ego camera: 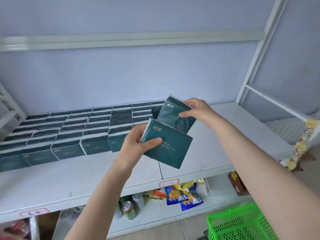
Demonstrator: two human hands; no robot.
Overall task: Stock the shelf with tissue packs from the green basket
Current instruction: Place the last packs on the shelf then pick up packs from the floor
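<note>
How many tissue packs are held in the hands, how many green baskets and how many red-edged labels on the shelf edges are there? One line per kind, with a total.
Tissue packs held: 2 (left-hand pack, right-hand pack)
Green basket: 1
Red-edged labels: 2 (left label, middle label)
Total: 5

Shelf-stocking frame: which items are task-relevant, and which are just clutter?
Job in hand:
left hand gripping the near tissue pack
right hand pinching the far tissue pack
stocked packs in rows
shelf
green basket

Lying about, one level down:
snack bags
drink cans
brown box
price tag on the shelf edge
</note>
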